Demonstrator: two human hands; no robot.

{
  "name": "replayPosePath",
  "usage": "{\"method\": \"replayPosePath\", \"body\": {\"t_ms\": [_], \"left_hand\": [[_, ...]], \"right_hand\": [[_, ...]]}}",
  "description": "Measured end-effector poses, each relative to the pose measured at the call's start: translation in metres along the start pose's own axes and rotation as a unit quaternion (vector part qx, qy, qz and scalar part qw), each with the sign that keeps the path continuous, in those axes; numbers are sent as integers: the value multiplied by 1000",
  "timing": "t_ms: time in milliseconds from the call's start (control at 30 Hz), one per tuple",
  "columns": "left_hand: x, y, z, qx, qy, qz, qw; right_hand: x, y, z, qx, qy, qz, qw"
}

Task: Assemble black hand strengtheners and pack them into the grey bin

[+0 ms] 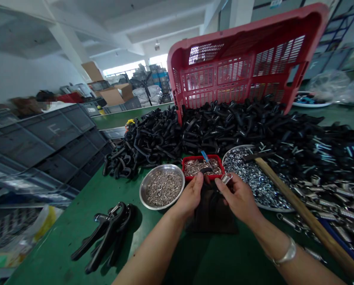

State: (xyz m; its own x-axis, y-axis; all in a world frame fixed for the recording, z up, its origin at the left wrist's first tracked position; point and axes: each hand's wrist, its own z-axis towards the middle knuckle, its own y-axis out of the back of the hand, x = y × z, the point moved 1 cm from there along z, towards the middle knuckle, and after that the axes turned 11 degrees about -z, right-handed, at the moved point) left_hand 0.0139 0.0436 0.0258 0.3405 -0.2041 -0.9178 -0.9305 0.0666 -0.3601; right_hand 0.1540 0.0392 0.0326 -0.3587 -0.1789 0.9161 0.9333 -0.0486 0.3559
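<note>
My left hand (pixel 191 196) is closed around a black plastic handle (pixel 206 170), whose curved end shows above the thumb. My right hand (pixel 239 197) pinches a silver coil spring (pixel 226 178) close beside it. Both hands are over a dark block (pixel 214 219) on the green table; the parts between the palms are mostly hidden. Just beyond the hands sits a red tray (pixel 186 178) of small metal pins, with a blue-handled tool (pixel 205 156) lying in it. To the left stands a steel bowl (pixel 143 200) of tiny metal pieces.
Assembled black hand grips (pixel 111 233) lie at the front left. A heap of black handles (pixel 156 138) spills from a tipped red basket (pixel 215 75). At right are a dish of metal rings (pixel 248 174), a wooden-handled hammer (pixel 295 202) and loose springs (pixel 340 209). Grey crates (pixel 46 138) stand left.
</note>
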Motion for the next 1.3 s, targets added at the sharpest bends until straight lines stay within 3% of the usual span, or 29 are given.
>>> {"method": "replayPosePath", "body": {"t_ms": [167, 333, 433, 600, 800, 933, 1067, 1133, 1300], "left_hand": [[12, -4, -5, -21, -56, 2, 998], [16, -5, -5, -88, -100, 47, 990], [16, -4, -6, -91, -138, 99, 981], [18, -2, -8, -106, -193, 229, 948], [25, -1, -12, -85, -182, 341, 918], [26, -2, -12, -34, -162, 296, 941], [31, 0, -14, -25, -74, 196, 977], [34, 1, -16, -31, -54, 194, 979], [33, 4, -21, -37, -89, 222, 970]], "right_hand": [[-1, 0, -7, 3, 17, -60, 998], [-1, -3, -11, -16, 75, -121, 990], [-1, -3, -11, -18, 88, -136, 987], [-2, 0, -8, 46, 110, -211, 970], [-12, 1, -11, 115, 121, -244, 955], [-16, 0, -17, 128, 115, -241, 955], [-14, -1, -21, 147, 109, -232, 955], [-13, -1, -22, 173, 102, -222, 954], [-13, -3, -22, 222, 75, -215, 948]]}}
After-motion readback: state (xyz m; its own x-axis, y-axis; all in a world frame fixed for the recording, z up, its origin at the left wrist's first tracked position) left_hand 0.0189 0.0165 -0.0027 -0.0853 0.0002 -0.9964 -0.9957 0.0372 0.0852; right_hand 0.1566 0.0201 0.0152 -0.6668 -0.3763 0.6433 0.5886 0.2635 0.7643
